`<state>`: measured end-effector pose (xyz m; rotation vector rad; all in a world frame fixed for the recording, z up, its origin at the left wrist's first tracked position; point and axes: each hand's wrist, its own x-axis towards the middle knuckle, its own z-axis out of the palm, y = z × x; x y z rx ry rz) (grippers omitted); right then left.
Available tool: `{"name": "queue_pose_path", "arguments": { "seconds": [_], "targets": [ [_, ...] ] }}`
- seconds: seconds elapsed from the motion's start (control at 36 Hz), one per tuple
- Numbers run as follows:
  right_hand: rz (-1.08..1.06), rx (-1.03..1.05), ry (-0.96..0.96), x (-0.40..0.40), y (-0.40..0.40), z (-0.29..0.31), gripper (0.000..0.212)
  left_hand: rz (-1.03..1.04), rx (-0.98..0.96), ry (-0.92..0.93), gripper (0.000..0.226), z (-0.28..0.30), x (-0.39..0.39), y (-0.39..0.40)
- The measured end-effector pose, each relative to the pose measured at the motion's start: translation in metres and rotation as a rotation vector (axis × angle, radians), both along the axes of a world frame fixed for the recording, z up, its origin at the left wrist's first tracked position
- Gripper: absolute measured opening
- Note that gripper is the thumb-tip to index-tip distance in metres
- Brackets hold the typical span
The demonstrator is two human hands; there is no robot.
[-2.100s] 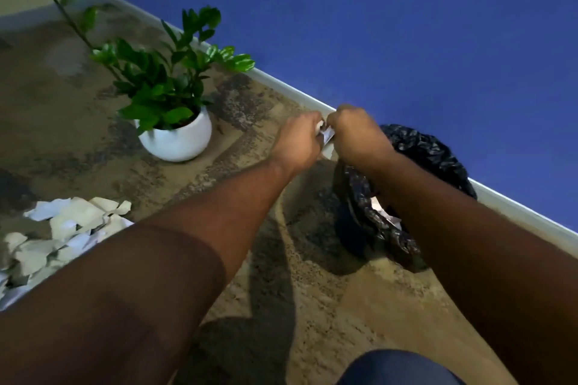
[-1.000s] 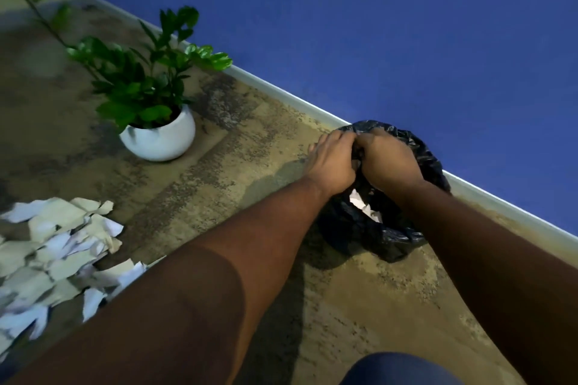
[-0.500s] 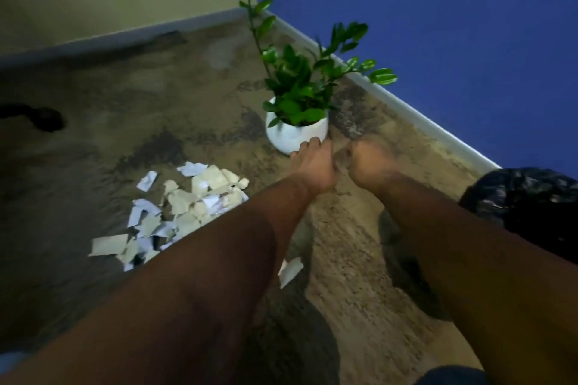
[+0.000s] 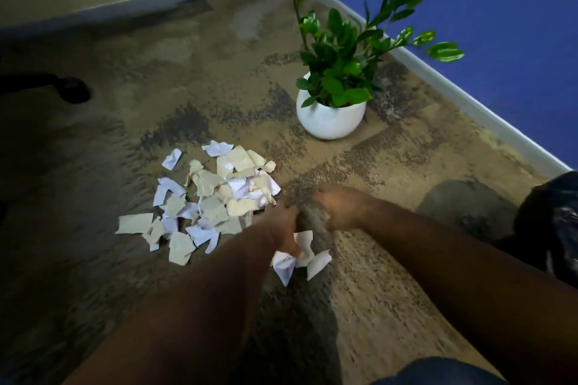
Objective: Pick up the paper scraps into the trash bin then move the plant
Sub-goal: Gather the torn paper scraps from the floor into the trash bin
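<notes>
A pile of torn white and beige paper scraps [image 4: 212,197] lies on the carpet at centre left. A few separate scraps [image 4: 316,262] lie nearer to me. My left hand [image 4: 281,233] is down on these, fingertips touching one; motion blur hides whether it grips. My right hand [image 4: 339,209] hovers just right of it, fingers loosely curled, holding nothing. The green plant in a round white pot [image 4: 331,117] stands beyond the pile near the blue wall. The trash bin with a black bag [image 4: 553,222] shows at the right edge.
A white baseboard [image 4: 469,103] runs along the blue wall behind the plant, meeting a beige wall at the corner. A dark chair caster [image 4: 73,89] sits on the carpet at far left. My knee in dark cloth [image 4: 438,373] is at the bottom edge.
Both hands left the bin and swung left and down to the carpet. The view turned left, so the bin is now at the right edge. My left hand reached the separate scraps.
</notes>
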<state>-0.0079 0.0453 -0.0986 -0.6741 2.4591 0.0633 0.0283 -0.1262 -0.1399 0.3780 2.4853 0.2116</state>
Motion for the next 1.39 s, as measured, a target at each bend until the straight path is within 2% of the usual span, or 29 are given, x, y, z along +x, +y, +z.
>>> {"name": "queue_pose_path", "arguments": {
  "seconds": [0.14, 0.22, 0.31, 0.42, 0.58, 0.72, 0.81, 0.86, 0.92, 0.94, 1.0, 1.06, 1.14, 1.22, 1.31, 1.39],
  "targets": [
    [0.002, -0.038, -0.125, 0.030, 0.000, -0.038, 0.101, 0.022, -0.186, 0.023, 0.116, -0.021, 0.035, 0.007],
    [0.009, -0.064, -0.127, 0.047, -0.002, -0.060, 0.124, 0.062, -0.233, 0.009, 0.123, -0.027, 0.046, 0.008],
    [0.001, -0.033, -0.052, 0.061, -0.006, -0.077, 0.133, 0.078, -0.262, -0.014, 0.112, -0.034, 0.051, 0.005],
    [0.028, -0.057, 0.112, 0.072, -0.010, -0.092, 0.121, 0.114, -0.179, -0.014, 0.101, -0.046, 0.054, -0.001],
    [-0.011, -0.163, 0.123, 0.078, -0.013, -0.099, 0.102, 0.123, -0.101, 0.086, 0.072, -0.049, 0.057, -0.003],
    [-0.099, -0.256, 0.102, 0.084, -0.013, -0.095, 0.055, 0.110, -0.034, 0.140, 0.041, -0.049, 0.059, 0.004],
    [-0.188, -0.302, 0.087, 0.089, -0.017, -0.093, 0.043, 0.280, -0.034, 0.021, 0.033, -0.044, 0.061, 0.012],
    [-0.242, -0.335, 0.079, 0.090, -0.017, -0.091, 0.035, 0.292, 0.000, 0.090, 0.023, -0.049, 0.063, 0.014],
    [-0.287, -0.346, 0.063, 0.089, -0.016, -0.089, 0.026, 0.038, -0.042, 0.126, 0.019, -0.046, 0.057, 0.019],
    [-0.300, -0.337, 0.057, 0.088, -0.015, -0.086, 0.021, -0.004, -0.037, 0.160, 0.017, -0.044, 0.054, 0.022],
    [-0.333, -0.339, 0.055, 0.085, -0.012, -0.080, 0.012, 0.051, -0.036, 0.138, 0.016, -0.031, 0.048, 0.025],
    [-0.370, -0.376, 0.072, 0.080, -0.009, -0.069, 0.008, 0.118, 0.028, 0.095, 0.017, -0.022, 0.040, 0.029],
    [-0.388, -0.384, 0.085, 0.071, -0.003, -0.052, 0.016, 0.130, 0.112, 0.140, 0.016, -0.005, 0.025, 0.035],
    [-0.452, -0.354, 0.132, 0.060, 0.007, -0.032, 0.015, 0.104, 0.136, 0.196, 0.014, 0.017, 0.008, 0.045],
    [-0.485, -0.349, 0.214, 0.050, 0.023, -0.006, 0.021, 0.039, 0.178, 0.244, 0.024, 0.046, -0.008, 0.061],
    [-0.481, -0.298, 0.338, 0.041, 0.044, 0.024, 0.015, -0.047, 0.197, 0.293, 0.022, 0.077, -0.023, 0.085]
  ]
}}
